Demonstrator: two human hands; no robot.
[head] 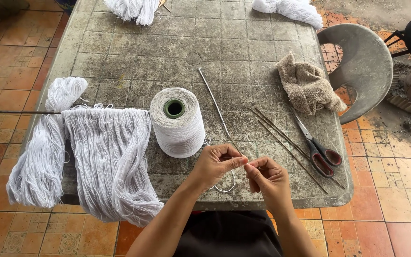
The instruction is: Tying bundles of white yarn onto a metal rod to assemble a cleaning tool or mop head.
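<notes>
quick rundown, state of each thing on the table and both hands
left hand: pinched shut on white thread
right hand: pinched shut on white thread
white thread: loose loop below the hands
yarn cone: upright, fully wound
scissors: closed, lying flat
thin rod: lying flat, near end at the left hand
thin sticks: lying loose beside the scissors
towel: crumpled
yarn fringe: draped over table edge

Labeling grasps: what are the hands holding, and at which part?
Left hand and right hand pinch a thin white thread between their fingertips; slack loops below. A thin rod runs to the left hand; grip unclear.
</notes>
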